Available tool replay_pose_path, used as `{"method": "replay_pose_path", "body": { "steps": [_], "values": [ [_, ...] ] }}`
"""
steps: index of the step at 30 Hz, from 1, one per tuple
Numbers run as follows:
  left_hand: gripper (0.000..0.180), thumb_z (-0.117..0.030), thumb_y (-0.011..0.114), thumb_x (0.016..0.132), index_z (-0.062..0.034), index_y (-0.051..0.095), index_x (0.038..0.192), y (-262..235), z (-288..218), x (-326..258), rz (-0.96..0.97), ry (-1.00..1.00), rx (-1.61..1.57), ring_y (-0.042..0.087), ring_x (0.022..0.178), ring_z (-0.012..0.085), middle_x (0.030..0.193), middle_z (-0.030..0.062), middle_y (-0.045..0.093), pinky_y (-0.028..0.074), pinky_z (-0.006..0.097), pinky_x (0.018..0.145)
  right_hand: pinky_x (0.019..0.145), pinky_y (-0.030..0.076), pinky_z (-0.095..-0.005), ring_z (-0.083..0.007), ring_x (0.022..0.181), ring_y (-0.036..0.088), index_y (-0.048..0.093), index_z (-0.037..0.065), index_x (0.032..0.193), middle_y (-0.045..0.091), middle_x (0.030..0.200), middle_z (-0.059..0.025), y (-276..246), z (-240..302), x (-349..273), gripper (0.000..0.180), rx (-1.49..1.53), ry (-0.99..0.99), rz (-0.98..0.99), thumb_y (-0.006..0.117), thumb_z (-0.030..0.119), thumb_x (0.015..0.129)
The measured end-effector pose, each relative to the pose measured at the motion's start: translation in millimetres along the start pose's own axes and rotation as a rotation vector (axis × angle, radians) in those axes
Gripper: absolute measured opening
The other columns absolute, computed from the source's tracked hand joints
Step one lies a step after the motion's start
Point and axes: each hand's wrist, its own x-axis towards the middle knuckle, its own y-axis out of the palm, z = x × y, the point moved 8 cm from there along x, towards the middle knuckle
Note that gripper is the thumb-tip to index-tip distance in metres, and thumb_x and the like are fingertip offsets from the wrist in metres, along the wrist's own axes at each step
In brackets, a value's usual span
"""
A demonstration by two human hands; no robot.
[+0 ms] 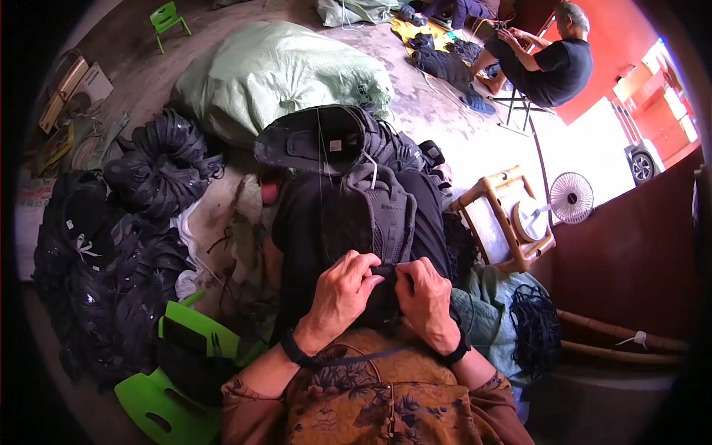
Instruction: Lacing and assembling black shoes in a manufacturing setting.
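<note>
A dark grey shoe upper point(391, 211) lies lengthwise over my lap, with a white lace or strip at its far end. At its near edge, my left hand point(341, 291) is closed, thumb and forefinger pinching the dark fabric. My right hand point(428, 298) pinches the same edge just to the right, a small gap between the two hands. What lies inside the fingertips is too small to make out. Beyond the piece, more dark shoe uppers point(300, 144) rest across my knees, nested together toward the right. A thin pale thread runs over them.
Heaped black shoe uppers point(111, 274) lie at left, beside a green plastic chair point(167, 404). A large pale green sack point(278, 78) stands ahead. To the right are a bamboo stool point(486, 215), a white fan point(571, 198) and black cords point(535, 326). Another person point(567, 70) sits far right.
</note>
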Motion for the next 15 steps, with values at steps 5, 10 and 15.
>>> {"method": "replay_pose_path", "body": {
  "steps": [5, 10, 15],
  "values": [
    [0.025, 0.002, 0.073, 0.079, -0.0025, 0.061, 0.100, 2, 2, 4, 0.008, -0.005, -0.056, 0.062, 0.068, 0.0187, 0.084, 0.0089, 0.058, 0.051, 0.029, 0.059, 0.053, 0.049, -0.0295, -0.0205, 0.065, 0.066, 0.061, 0.000, 0.087, 0.064, 0.077, -0.0118, -1, -8, 7, 0.009, 0.288, 0.028, -0.090, 0.068, 0.006, 0.085],
    [0.024, 0.003, 0.072, 0.079, -0.0015, 0.061, 0.100, 2, 13, 6, 0.056, -0.083, -0.134, 0.062, 0.070, 0.0183, 0.086, 0.0092, 0.059, 0.051, 0.029, 0.061, 0.053, 0.047, -0.0253, -0.0099, 0.059, 0.059, 0.062, -0.005, 0.088, 0.060, 0.069, -0.0045, 27, -30, 13, 0.017, 0.830, 0.496, 0.332, 0.066, 0.012, 0.091],
    [0.024, 0.002, 0.071, 0.081, -0.0008, 0.060, 0.102, 8, 16, 7, 0.073, -0.085, -0.123, 0.062, 0.072, 0.0195, 0.088, 0.0100, 0.061, 0.051, 0.030, 0.064, 0.055, 0.048, -0.0249, -0.0100, 0.061, 0.062, 0.063, -0.004, 0.086, 0.064, 0.070, -0.0068, 41, -34, 11, 0.016, 0.892, 0.478, 0.324, 0.069, 0.012, 0.089]
  ]
}}
